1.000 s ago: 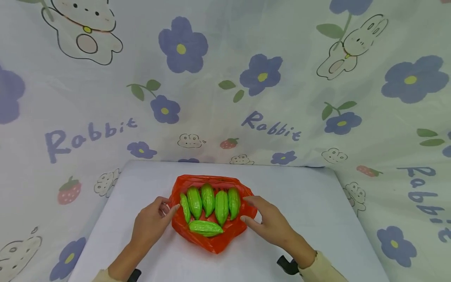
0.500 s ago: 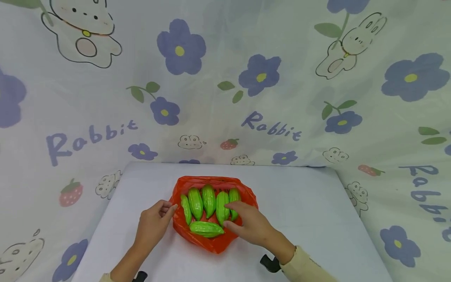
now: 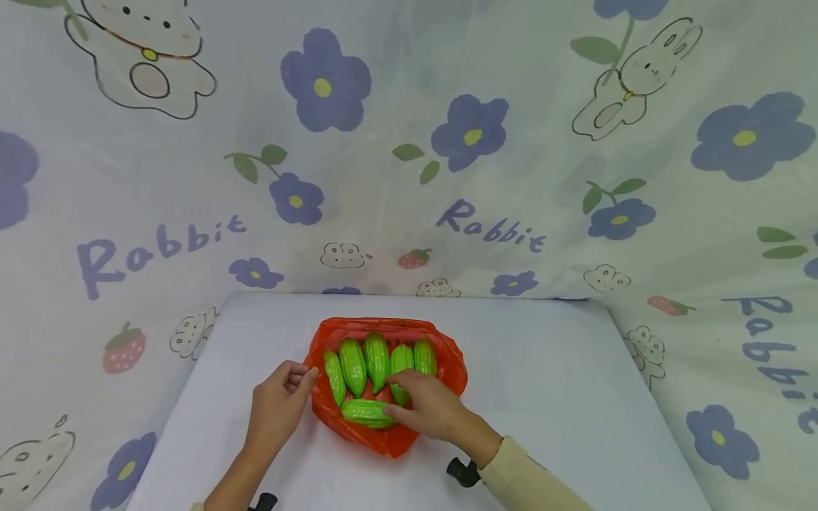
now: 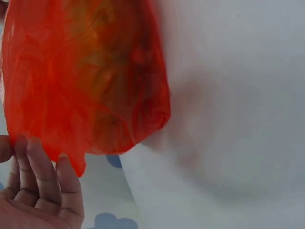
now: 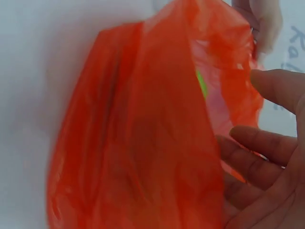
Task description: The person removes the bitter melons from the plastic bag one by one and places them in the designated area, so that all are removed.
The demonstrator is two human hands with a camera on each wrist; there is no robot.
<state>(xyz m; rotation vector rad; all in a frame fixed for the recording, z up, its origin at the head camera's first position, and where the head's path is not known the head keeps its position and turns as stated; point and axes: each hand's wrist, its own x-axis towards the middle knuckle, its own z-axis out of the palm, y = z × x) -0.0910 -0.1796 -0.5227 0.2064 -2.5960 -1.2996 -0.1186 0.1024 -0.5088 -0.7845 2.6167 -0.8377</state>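
A red plastic bag (image 3: 391, 446) lies with its mouth open, holding several green bitter melons (image 3: 377, 358). Most stand side by side along the back, while one bitter melon (image 3: 363, 411) lies crosswise in front. At the bag's left rim, my left hand (image 3: 275, 404) pinches the plastic between thumb and fingertips; the left wrist view shows the red film (image 4: 52, 95) reaching its fingers. My right hand (image 3: 436, 408) hovers over the bag's right half, thumb and fingers spread apart. It covers part of the front melon and of one behind; whether it touches them I cannot tell.
The bag rests on a white table (image 3: 543, 369). A cloth backdrop (image 3: 383, 163) printed with flowers and rabbits hangs behind and at the sides. A black strap piece (image 3: 463, 472) sits at my right wrist.
My right hand has moved left from the bag's right rim to over the melons. My left hand has closed its fingertips at the left rim and otherwise barely moved.
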